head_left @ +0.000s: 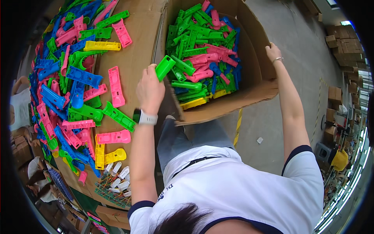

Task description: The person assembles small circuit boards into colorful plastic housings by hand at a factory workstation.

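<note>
My left hand (150,88), with a watch on its wrist, is closed on a green plastic shell piece (165,68). It is beside the near left wall of a large open cardboard box (253,43); whether the fingers also touch that wall is hidden. At the box's right rim, my right hand (274,52) is closed around the cardboard edge. Inside the box lies a heap of green, pink, blue and yellow plastic shell pieces (200,58). More such pieces (83,76) are piled and scattered over the cardboard-covered table to my left.
White parts with thin coloured wires (119,180) lie at the table's near edge. Stacked cartons (344,43) and a shelf with a yellow item (339,160) stand at the right. Yellow tape (238,126) marks the floor. Other people (39,179) are at the far left.
</note>
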